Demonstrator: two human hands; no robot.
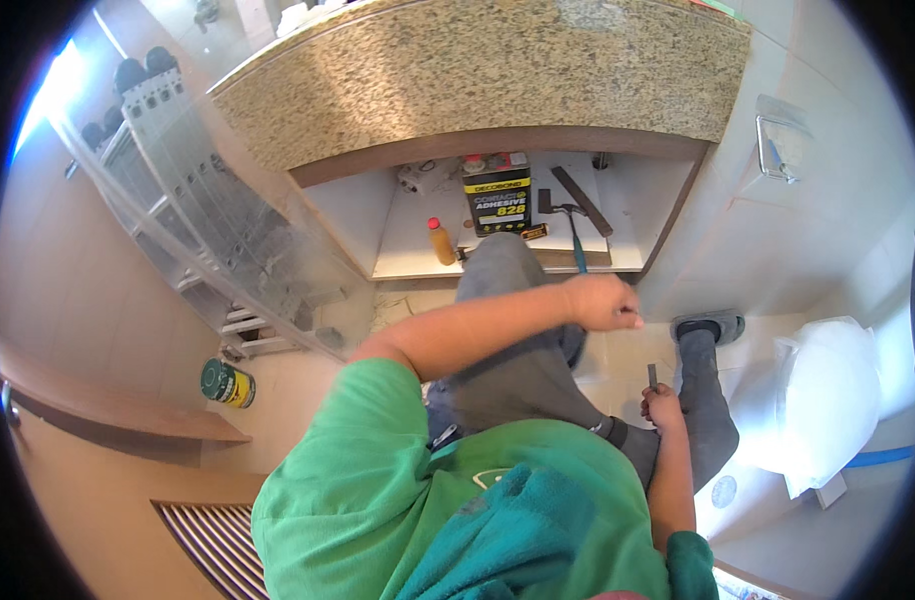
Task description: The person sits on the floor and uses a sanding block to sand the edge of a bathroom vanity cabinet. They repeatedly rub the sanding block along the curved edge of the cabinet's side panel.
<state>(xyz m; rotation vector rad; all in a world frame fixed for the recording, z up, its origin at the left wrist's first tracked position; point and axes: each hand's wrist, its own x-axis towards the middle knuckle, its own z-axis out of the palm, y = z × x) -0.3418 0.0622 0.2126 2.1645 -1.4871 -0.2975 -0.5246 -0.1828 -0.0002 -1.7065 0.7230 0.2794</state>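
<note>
My left arm reaches across my body, and my left hand (606,303) hangs over the floor in front of the cabinet. Its fingers are curled closed; whatever may be in them is hidden. Lower, beside my right thigh, my right hand (663,408) grips a thin grey strip (653,376) that sticks up from the fingers. Inside the open cabinet stand a black and yellow adhesive tin (498,205) and an orange bottle (441,243) with a red cap. A hammer (578,245) with a teal handle lies there too, with a dark flat bar (583,200) beside it.
A speckled granite counter (478,90) overhangs the cabinet. Behind glass at left leans a metal ladder (178,160), near a green and yellow can (228,383). A bulky white plastic bag (828,400) sits at right. A louvred door (108,480) stands at lower left.
</note>
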